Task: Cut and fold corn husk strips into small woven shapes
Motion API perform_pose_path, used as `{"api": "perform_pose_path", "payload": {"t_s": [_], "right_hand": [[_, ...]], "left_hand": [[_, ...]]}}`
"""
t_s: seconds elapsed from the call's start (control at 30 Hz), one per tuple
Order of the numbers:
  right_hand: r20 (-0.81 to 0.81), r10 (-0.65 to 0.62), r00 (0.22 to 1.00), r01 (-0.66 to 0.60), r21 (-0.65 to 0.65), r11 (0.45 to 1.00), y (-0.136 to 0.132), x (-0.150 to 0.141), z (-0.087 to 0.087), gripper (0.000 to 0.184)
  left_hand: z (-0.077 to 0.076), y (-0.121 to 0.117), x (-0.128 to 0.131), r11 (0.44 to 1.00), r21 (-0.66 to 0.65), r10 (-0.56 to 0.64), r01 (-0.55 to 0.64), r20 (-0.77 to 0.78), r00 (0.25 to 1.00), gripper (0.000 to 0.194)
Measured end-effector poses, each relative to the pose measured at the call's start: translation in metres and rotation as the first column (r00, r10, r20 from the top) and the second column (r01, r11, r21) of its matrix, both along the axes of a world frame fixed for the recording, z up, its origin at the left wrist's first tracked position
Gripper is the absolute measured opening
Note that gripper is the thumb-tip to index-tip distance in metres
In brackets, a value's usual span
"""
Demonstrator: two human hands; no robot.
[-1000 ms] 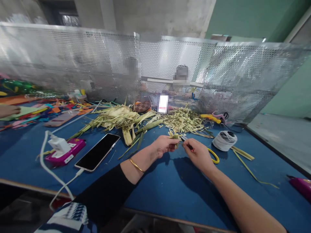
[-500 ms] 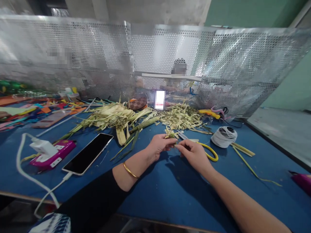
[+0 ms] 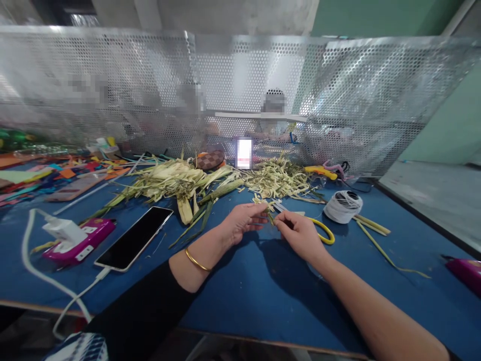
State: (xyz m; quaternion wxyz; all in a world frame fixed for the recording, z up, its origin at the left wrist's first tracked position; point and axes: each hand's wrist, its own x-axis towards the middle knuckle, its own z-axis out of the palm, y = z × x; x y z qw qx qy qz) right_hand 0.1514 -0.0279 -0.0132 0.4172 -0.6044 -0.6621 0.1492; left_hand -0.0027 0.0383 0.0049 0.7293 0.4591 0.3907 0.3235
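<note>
My left hand, wearing a gold bangle at the wrist, has its fingers stretched to the right and slightly apart. Its fingertips are at the upper end of a thin green husk strip; whether they touch it is hard to tell. Thumb and fingers of my right hand pinch the strip's lower end. Beyond the hands lie yellow-handled scissors, partly hidden by my right hand. A heap of shredded husk strips is behind them, and a pile of whole corn husks lies to the left.
White thread stands at right, beside loose husk stalks. A phone is cabled at left, near a magenta power strip with a white charger. A checked pouch sits behind. A perforated metal screen bounds the blue table.
My left fingers have loosened from their pinch and spread. The green strip shows more between the hands, and my right hand still pinches it. The view has shifted slightly.
</note>
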Motion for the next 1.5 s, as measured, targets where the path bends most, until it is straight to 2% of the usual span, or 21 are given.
{"api": "perform_pose_path", "payload": {"t_s": [0.1,0.17,0.23,0.3,0.37,0.43,0.5,0.73,0.93,1.0,1.07,1.13,1.23,1.27,1.3,1.33,1.4,1.43,1.5], "right_hand": [[0.029,-0.095,0.995,0.091,0.116,0.989,-0.002,0.007,0.006,0.034],[-0.025,-0.2,0.979,0.201,0.165,0.966,-0.001,0.015,0.011,0.034],[-0.123,-0.232,0.965,0.249,0.145,0.957,0.0,0.021,0.015,0.03],[-0.222,-0.163,0.961,0.181,0.067,0.981,0.002,0.023,0.018,0.031],[-0.322,-0.061,0.945,0.054,-0.032,0.998,0.004,0.021,0.017,0.035],[-0.415,0.004,0.91,-0.059,-0.12,0.991,0.005,0.017,0.015,0.036],[-0.481,0.026,0.876,-0.119,-0.164,0.979,0.005,0.013,0.012,0.035],[-0.609,0.028,0.793,-0.175,-0.183,0.967,0.003,0.013,0.01,0.03],[-0.574,0.097,0.813,-0.295,-0.262,0.919,0.002,0.018,0.016,0.034],[-0.58,0.091,0.81,-0.294,-0.266,0.918,0.002,0.02,0.017,0.035],[-0.591,0.09,0.802,-0.306,-0.277,0.911,0.001,0.022,0.017,0.035],[-0.578,0.114,0.808,-0.367,-0.343,0.864,-0.002,0.021,0.017,0.034],[-0.529,0.24,0.814,-0.522,-0.486,0.701,-0.006,0.02,0.016,0.03],[-0.528,0.267,0.806,-0.549,-0.499,0.67,-0.006,0.02,0.016,0.029],[-0.544,0.261,0.798,-0.547,-0.471,0.692,-0.005,0.022,0.016,0.028],[-0.575,0.225,0.787,-0.513,-0.405,0.757,-0.003,0.026,0.016,0.027],[-0.675,0.096,0.731,-0.302,-0.195,0.933,0.004,0.036,0.017,0.028],[-0.718,0.055,0.694,-0.194,-0.113,0.974,0.007,0.041,0.018,0.031],[-0.742,0.032,0.67,-0.133,-0.077,0.988,0.013,0.051,0.018,0.04]], "left_hand": [[0.001,0.0,0.0,0.999,0.038,0.038,-0.037,-0.025,0.999,0.025],[0.001,0.0,0.001,0.997,0.075,0.024,-0.02,-0.048,0.999,0.025],[0.001,0.0,0.001,0.993,0.115,-0.01,0.019,-0.074,0.997,0.027],[-0.001,-0.001,0.002,0.986,0.154,-0.051,0.067,-0.107,0.993,0.029],[-0.002,-0.002,0.003,0.974,0.198,-0.086,0.112,-0.138,0.987,0.03],[-0.004,-0.003,0.004,0.958,0.243,-0.115,0.154,-0.168,0.979,0.03],[-0.006,-0.003,0.005,0.943,0.272,-0.142,0.193,-0.196,0.97,0.029],[-0.01,-0.004,0.006,0.915,0.329,-0.174,0.234,-0.203,0.964,0.03],[-0.005,-0.008,0.005,0.839,0.447,-0.187,0.31,-0.298,0.936,0.031],[-0.001,-0.008,0.004,0.836,0.447,-0.186,0.318,-0.314,0.931,0.034],[0.003,-0.006,0.002,0.863,0.421,-0.158,0.28,-0.303,0.94,0.036],[0.006,-0.001,-0.002,0.905,0.39,-0.062,0.168,-0.27,0.961,0.038],[0.004,0.007,-0.005,0.932,0.359,0.14,-0.045,-0.242,0.96,0.028],[0.002,0.009,-0.006,0.937,0.338,0.18,-0.089,-0.248,0.952,0.023],[-0.001,0.011,-0.006,0.943,0.317,0.181,-0.099,-0.241,0.953,0.018],[-0.004,0.012,-0.005,0.949,0.296,0.181,-0.107,-0.237,0.955,0.016],[-0.009,0.012,-0.003,0.951,0.29,0.178,-0.104,-0.239,0.955,0.014],[-0.011,0.013,-0.002,0.95,0.296,0.179,-0.104,-0.241,0.954,0.013],[-0.014,0.014,0.0,0.942,0.32,0.186,-0.1,-0.252,0.95,0.012]]}}
